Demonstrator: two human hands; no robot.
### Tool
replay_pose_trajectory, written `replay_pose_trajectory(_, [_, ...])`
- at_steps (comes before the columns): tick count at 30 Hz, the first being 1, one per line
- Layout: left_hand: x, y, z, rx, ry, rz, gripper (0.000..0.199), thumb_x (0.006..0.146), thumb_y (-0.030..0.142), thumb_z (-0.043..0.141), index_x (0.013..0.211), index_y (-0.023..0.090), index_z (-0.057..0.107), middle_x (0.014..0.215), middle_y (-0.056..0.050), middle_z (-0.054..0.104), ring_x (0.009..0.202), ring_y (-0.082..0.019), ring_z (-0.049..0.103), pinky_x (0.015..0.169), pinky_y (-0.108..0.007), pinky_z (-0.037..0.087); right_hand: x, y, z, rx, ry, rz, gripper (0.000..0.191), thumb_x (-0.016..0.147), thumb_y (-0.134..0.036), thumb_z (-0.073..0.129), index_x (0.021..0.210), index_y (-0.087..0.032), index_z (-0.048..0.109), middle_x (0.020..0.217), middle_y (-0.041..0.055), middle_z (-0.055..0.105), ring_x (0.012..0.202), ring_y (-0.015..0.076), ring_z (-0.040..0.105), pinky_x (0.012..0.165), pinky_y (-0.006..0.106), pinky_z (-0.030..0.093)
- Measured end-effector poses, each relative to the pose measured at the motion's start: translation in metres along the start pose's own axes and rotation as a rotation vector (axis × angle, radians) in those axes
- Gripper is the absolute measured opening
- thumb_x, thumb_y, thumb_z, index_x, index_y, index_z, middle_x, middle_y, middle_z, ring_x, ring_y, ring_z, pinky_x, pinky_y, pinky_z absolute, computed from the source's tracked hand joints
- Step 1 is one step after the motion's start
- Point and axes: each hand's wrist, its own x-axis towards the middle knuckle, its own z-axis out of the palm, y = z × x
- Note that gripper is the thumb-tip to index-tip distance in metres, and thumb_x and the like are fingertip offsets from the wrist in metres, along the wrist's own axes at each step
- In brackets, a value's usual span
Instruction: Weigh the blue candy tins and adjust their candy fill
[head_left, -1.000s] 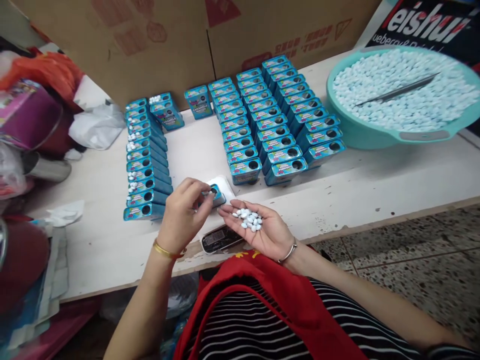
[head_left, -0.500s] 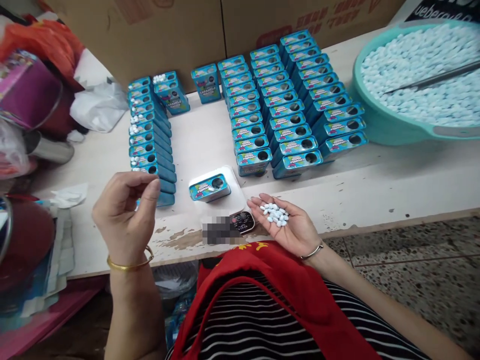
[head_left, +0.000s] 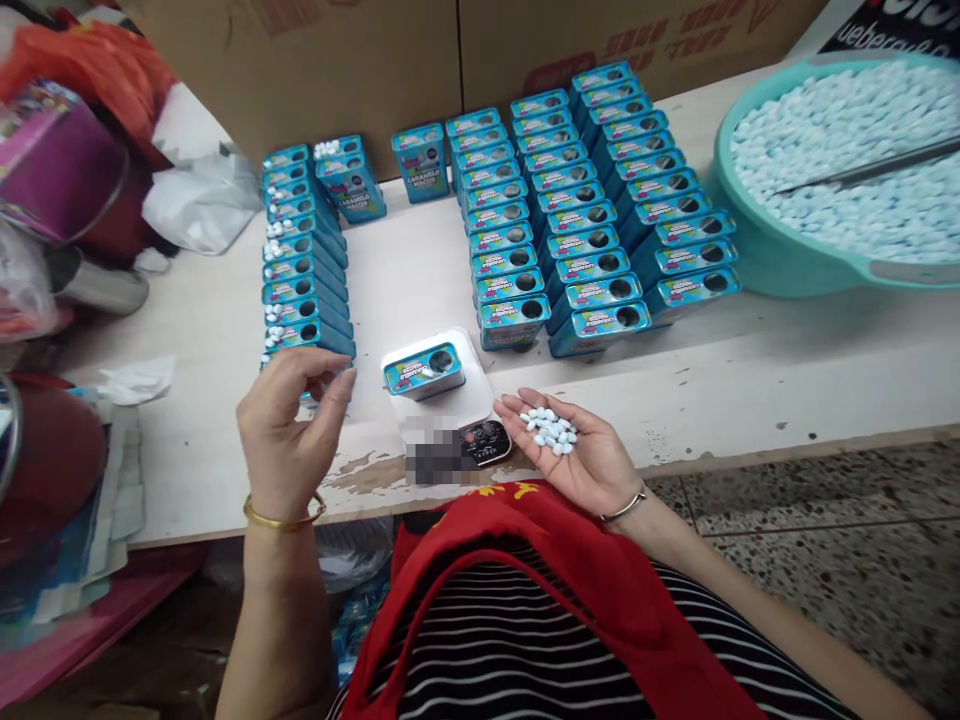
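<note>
My right hand (head_left: 581, 445), palm up and cupped, holds a small heap of pale blue candies (head_left: 553, 428). My left hand (head_left: 292, 430) hovers beside the left row of tins, its thumb and forefinger tips close together; whatever may be between them I cannot make out. Between my hands, a blue candy tin (head_left: 422, 372) stands on a white scale (head_left: 474, 385). Its round opening faces up, and one candy lies on its top beside the opening. The scale's display is blurred out.
Blue tins with candies on top form a row (head_left: 289, 270) at left. Several rows of tins (head_left: 574, 240) with dark openings stand right of centre. A turquoise basin (head_left: 795, 270) of candies holds a dark scoop-like tool (head_left: 877, 165). Cardboard boxes (head_left: 375, 60) line the back.
My left hand has moved to the right, toward the tin on the scale. My right hand stays in place with its candies. The view has shifted slightly.
</note>
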Motion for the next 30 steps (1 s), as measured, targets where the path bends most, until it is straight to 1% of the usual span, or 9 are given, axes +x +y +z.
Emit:
replay_pose_trajectory(3, [-0.006, 0.000, 0.006, 0.097, -0.073, 0.105, 0.016, 0.084, 0.022, 0.063, 0.099, 0.026, 0.066, 0.096, -0.003, 0.065, 0.088, -0.018, 0.060, 0.080, -0.036, 0.048, 0.000, 0.001, 0.000, 0.005, 0.003, 0.005, 0.023, 0.085, -0.014, 0.050, 0.100, -0.007, 0.067, 0.105, 0.0153, 0.072, 0.108, 0.0231, 0.066, 0.094, 0.032, 0.054])
replay_pose_trajectory(7, [-0.017, 0.000, 0.023, 0.255, -0.144, 0.241, 0.029, 0.083, 0.027, 0.065, 0.112, 0.030, 0.062, 0.119, -0.006, 0.063, 0.108, -0.025, 0.057, 0.094, -0.048, 0.040, 0.001, 0.002, 0.001, 0.014, -0.028, 0.026, 0.023, 0.086, -0.014, 0.051, 0.102, -0.007, 0.066, 0.106, 0.0160, 0.072, 0.108, 0.0225, 0.066, 0.095, 0.032, 0.054])
replay_pose_trajectory(14, [-0.017, 0.007, 0.051, 0.343, -0.187, 0.318, 0.042, 0.083, 0.027, 0.064, 0.123, 0.030, 0.053, 0.142, -0.008, 0.048, 0.131, -0.030, 0.043, 0.107, -0.058, 0.024, 0.002, 0.010, 0.011, 0.012, -0.039, 0.077, 0.025, 0.088, -0.015, 0.048, 0.105, -0.006, 0.064, 0.106, 0.0166, 0.072, 0.108, 0.0224, 0.066, 0.094, 0.033, 0.054])
replay_pose_trajectory(16, [-0.013, 0.015, 0.053, 0.325, -0.158, 0.313, 0.042, 0.083, 0.026, 0.064, 0.123, 0.028, 0.053, 0.140, -0.010, 0.049, 0.128, -0.031, 0.045, 0.105, -0.057, 0.029, 0.002, 0.011, 0.014, 0.018, -0.063, 0.092, 0.025, 0.089, -0.017, 0.048, 0.105, -0.006, 0.064, 0.107, 0.0155, 0.072, 0.108, 0.0216, 0.066, 0.094, 0.032, 0.053])
replay_pose_trajectory(18, [-0.012, 0.026, 0.055, 0.214, -0.202, 0.313, 0.040, 0.084, 0.023, 0.062, 0.123, 0.025, 0.053, 0.130, -0.012, 0.055, 0.117, -0.028, 0.052, 0.097, -0.050, 0.040, 0.002, 0.012, 0.016, 0.027, -0.101, 0.107, 0.025, 0.089, -0.018, 0.048, 0.105, -0.007, 0.064, 0.107, 0.0145, 0.071, 0.104, 0.0197, 0.067, 0.093, 0.032, 0.053])
replay_pose_trajectory(21, [-0.016, 0.044, 0.062, -0.010, -0.468, 0.332, 0.034, 0.087, 0.017, 0.055, 0.121, 0.021, 0.052, 0.109, -0.010, 0.060, 0.099, -0.021, 0.058, 0.082, -0.037, 0.051, 0.002, 0.012, 0.018, 0.038, -0.150, 0.115, 0.024, 0.089, -0.017, 0.048, 0.105, -0.008, 0.065, 0.096, 0.0096, 0.073, 0.085, 0.0136, 0.070, 0.081, 0.026, 0.057])
replay_pose_trajectory(23, [-0.021, 0.053, 0.069, -0.065, -0.599, 0.314, 0.028, 0.088, 0.015, 0.050, 0.116, 0.020, 0.052, 0.104, -0.009, 0.059, 0.094, -0.019, 0.058, 0.077, -0.034, 0.053, 0.002, 0.012, 0.017, 0.048, -0.158, 0.117, 0.024, 0.089, -0.015, 0.048, 0.105, -0.009, 0.066, 0.089, 0.0060, 0.073, 0.076, 0.0104, 0.068, 0.072, 0.021, 0.057])
replay_pose_trajectory(25, [-0.026, 0.057, 0.076, -0.044, -0.608, 0.272, 0.021, 0.089, 0.014, 0.048, 0.108, 0.019, 0.054, 0.100, -0.009, 0.057, 0.091, -0.018, 0.058, 0.074, -0.033, 0.053, 0.002, 0.012, 0.016, 0.067, -0.154, 0.126, 0.025, 0.089, -0.014, 0.047, 0.104, -0.010, 0.067, 0.087, 0.0046, 0.073, 0.074, 0.0096, 0.067, 0.070, 0.019, 0.056])
replay_pose_trajectory(30, [-0.029, 0.057, 0.080, -0.061, -0.510, 0.253, 0.010, 0.089, 0.014, 0.048, 0.097, 0.018, 0.054, 0.092, -0.006, 0.055, 0.083, -0.015, 0.057, 0.070, -0.029, 0.053, 0.001, 0.012, 0.017, 0.114, -0.173, 0.143, 0.029, 0.092, -0.014, 0.042, 0.107, -0.008, 0.066, 0.083, 0.0053, 0.072, 0.073, 0.0099, 0.067, 0.072, 0.020, 0.056])
